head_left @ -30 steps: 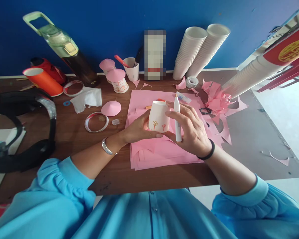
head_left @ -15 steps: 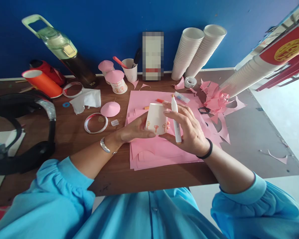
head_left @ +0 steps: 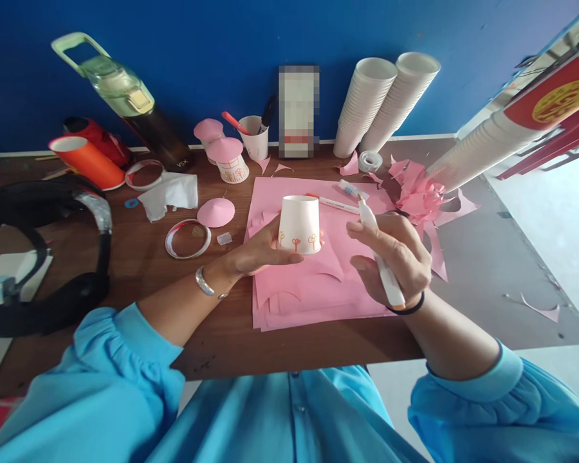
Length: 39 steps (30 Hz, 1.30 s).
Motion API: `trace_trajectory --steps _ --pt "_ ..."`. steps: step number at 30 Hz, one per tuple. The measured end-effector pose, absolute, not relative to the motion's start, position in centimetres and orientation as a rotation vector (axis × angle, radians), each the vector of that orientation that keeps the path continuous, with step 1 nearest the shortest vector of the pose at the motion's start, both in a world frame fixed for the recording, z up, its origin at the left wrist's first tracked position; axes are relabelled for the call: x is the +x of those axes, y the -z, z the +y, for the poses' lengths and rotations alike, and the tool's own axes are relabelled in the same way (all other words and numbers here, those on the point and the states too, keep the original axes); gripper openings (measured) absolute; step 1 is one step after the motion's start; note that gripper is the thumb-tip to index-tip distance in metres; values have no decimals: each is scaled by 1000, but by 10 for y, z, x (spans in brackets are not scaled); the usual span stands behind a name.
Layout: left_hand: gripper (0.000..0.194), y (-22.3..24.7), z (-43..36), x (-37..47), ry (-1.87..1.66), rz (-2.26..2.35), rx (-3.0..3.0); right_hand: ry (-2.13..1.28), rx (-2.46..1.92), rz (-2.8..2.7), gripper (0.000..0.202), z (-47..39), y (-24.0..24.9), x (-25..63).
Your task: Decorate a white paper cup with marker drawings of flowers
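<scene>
A white paper cup [head_left: 300, 222], narrow end up with small orange and red flowers drawn near its wide rim, is held in my left hand [head_left: 263, 249]. My right hand [head_left: 395, 254], apart from the cup on the right, grips a white marker [head_left: 385, 270] whose orange-brown tip points up. Beneath both hands lie stacked pink paper sheets [head_left: 280, 302]. A second white marker with a red end [head_left: 338, 204] and a glue tube [head_left: 353, 190] rest on the sheets behind the cup.
Cups with pink cone tops [head_left: 232, 168], a loose pink cone [head_left: 215, 212] and a tape roll [head_left: 188, 238] stand or lie left. Tall cup stacks [head_left: 367, 103] line the blue wall. Pink scraps [head_left: 417, 186] lie right. A dark bottle [head_left: 159, 138] stands back left.
My right hand has moved away from the cup, right and slightly down, with the marker. The cup stays in my left hand, turned slightly. The view has shifted a little.
</scene>
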<state>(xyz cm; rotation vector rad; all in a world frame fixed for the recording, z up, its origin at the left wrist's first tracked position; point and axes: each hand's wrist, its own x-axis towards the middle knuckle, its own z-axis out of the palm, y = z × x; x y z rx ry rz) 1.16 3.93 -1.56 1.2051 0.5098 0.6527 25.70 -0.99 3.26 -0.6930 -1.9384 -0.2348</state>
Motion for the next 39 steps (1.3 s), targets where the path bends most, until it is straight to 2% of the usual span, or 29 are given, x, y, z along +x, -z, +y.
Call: trace_trajectory --steps 6,13,19,28,33,39 --pt "84 20 40 13 -716 568 1223 283 -715 -1943 27 -15 -39 257" --pt "82 13 37 15 -662 629 1309 225 -710 -1898 31 -14 -36 253" --pt "91 5 34 19 -689 709 1422 194 -754 -1894 25 -14 -33 254" --pt "86 7 34 16 -723 718 1267 57 -640 -1889 17 -13 -38 251" --pt "77 11 36 17 -754 706 1270 97 -630 -1956 16 -14 -43 252" --pt "86 10 36 18 -743 764 1344 148 -639 -1982 27 -15 -38 254"
